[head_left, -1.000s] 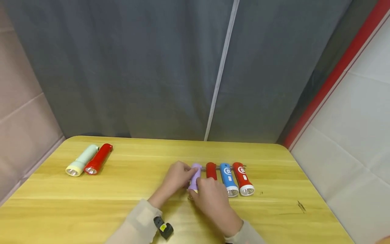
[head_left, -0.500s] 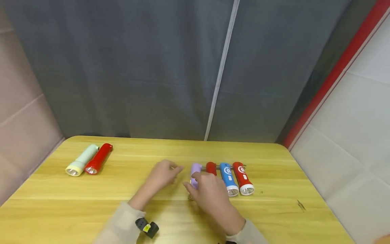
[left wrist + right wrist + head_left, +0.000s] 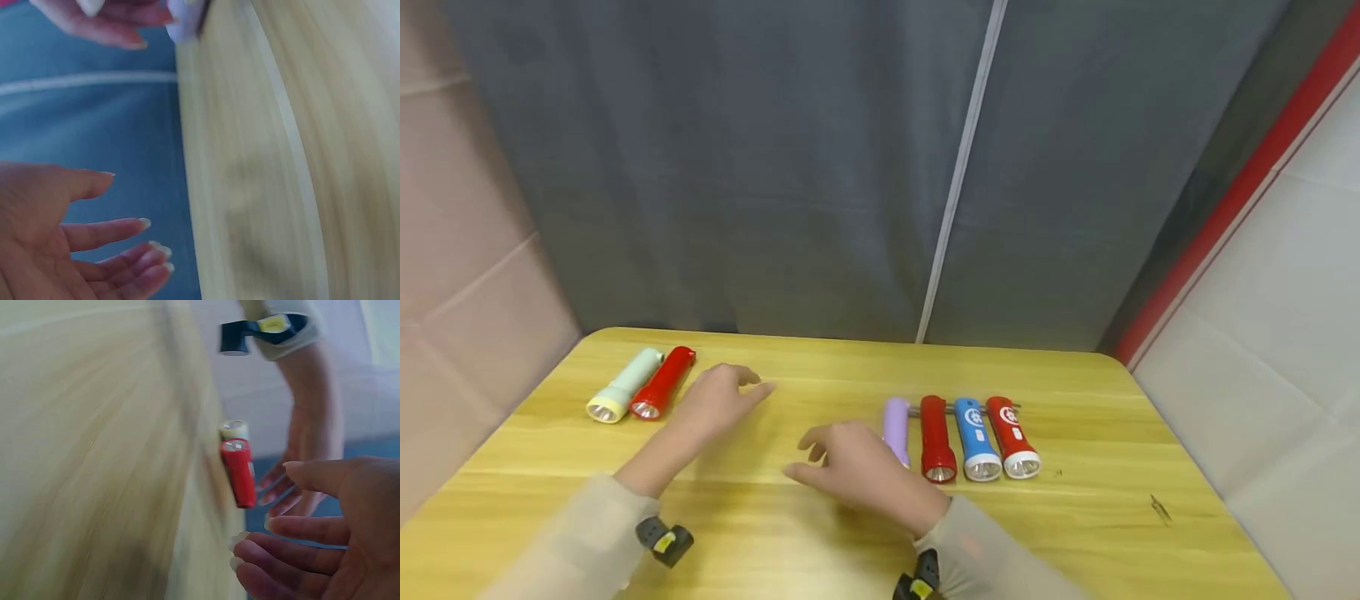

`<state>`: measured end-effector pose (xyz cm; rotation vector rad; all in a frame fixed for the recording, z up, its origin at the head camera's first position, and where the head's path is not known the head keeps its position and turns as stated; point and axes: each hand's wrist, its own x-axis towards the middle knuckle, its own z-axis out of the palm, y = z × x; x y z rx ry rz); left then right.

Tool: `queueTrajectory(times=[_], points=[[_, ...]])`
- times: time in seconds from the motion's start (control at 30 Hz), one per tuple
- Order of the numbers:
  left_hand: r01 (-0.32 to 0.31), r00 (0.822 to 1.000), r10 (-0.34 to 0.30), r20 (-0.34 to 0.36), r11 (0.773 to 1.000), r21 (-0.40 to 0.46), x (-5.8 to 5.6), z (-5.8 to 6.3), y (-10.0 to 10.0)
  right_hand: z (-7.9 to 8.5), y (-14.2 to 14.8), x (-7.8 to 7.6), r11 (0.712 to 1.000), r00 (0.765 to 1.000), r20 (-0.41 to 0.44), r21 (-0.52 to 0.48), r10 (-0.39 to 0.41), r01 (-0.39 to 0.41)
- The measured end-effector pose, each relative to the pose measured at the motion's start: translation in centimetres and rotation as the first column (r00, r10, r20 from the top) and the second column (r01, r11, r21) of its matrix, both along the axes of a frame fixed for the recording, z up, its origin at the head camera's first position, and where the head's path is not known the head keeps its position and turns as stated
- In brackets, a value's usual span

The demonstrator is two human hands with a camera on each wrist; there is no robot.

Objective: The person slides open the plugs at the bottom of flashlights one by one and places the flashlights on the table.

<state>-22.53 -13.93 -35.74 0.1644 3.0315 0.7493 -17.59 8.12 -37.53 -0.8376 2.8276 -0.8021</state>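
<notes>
My left hand hovers over the table's left half, fingers relaxed and holding nothing, close to the red flashlight at the far left. Beside that one lies a pale green flashlight with a yellow head. My right hand is above the middle of the table, its fingers loose with nothing in them. It partly hides a purple flashlight. To the right of this, a plain red flashlight, a blue flashlight with a white head and a red flashlight with a white head lie in a row.
A thin grey rod runs behind or under the row's far ends. Dark marks show on the wooden table at right. A grey curtain hangs behind it, with pale walls on both sides.
My left hand has let go of the purple flashlight and moved left towards the far-left pair. My right hand has also come away from it to the left, uncovering the plain red flashlight.
</notes>
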Motion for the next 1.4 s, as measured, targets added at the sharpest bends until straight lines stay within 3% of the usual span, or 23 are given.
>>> queueTrajectory(times=[0.13, 0.37, 0.63, 0.8, 0.97, 1.2, 1.4], points=[[-0.050, 0.999, 0.049, -0.023, 0.997, -0.063, -0.8, 0.3, -2.8, -0.7, -2.3, -1.1, 0.999, 0.996, 0.087, -0.004, 0.037, -0.036], [-0.166, 0.985, 0.156, -0.075, 0.973, -0.162, -2.7, 0.5, -7.1, -1.7, -6.2, -2.3, 0.994, 0.984, 0.177, -0.108, 0.023, -0.004], [-0.246, 0.964, 0.259, 0.052, 0.952, -0.184, -5.4, -0.8, -9.5, -2.6, -9.5, -3.5, 0.983, 0.967, 0.255, -0.170, -0.020, 0.065], [-0.274, 0.952, 0.293, 0.088, 0.944, -0.184, -5.3, -1.3, -10.2, -2.8, -11.8, -3.9, 0.971, 0.952, 0.301, -0.208, -0.053, 0.119], [-0.273, 0.954, 0.291, 0.078, 0.944, -0.184, -5.0, -1.5, -10.5, -2.8, -13.6, -4.1, 0.954, 0.939, 0.331, -0.243, -0.089, 0.177], [-0.258, 0.960, 0.270, 0.073, 0.955, -0.146, -4.5, -1.4, -10.8, -3.2, -15.0, -4.3, 0.943, 0.943, 0.314, -0.266, -0.113, 0.201], [-0.224, 0.967, 0.229, 0.113, 0.973, -0.058, -4.4, -1.7, -10.1, -3.8, -15.2, -4.7, 0.926, 0.937, 0.319, -0.293, -0.138, 0.236]])
